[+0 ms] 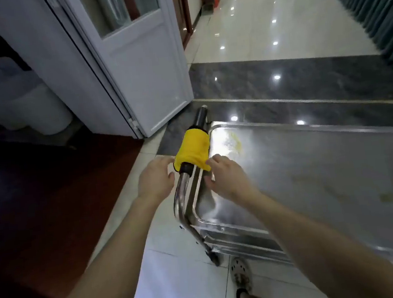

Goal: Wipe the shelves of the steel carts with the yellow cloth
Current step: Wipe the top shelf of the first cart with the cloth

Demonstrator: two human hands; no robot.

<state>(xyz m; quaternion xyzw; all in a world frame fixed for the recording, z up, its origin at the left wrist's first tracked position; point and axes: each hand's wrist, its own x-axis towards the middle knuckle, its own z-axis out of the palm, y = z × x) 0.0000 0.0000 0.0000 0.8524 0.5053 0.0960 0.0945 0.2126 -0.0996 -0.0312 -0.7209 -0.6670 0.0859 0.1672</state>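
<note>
At the handle (pixel 183 195) of the steel cart (pixel 239 240), neither grip is closed on anything. The left hand (pixel 155 177) hovers with loose, spread fingers just beside the yellow cloth (pixel 193 149), and the right hand (pixel 227 178) is also released, its fingertips only touching the cloth's near edge. The cloth lies wrapped over the handle bar, off the shelves, and the top shelf (pixel 314 172) shows a dull, streaky sheen (wiped or not, one cannot tell), so the wiping looks largely ahead, starting with lifting the cloth.
</note>
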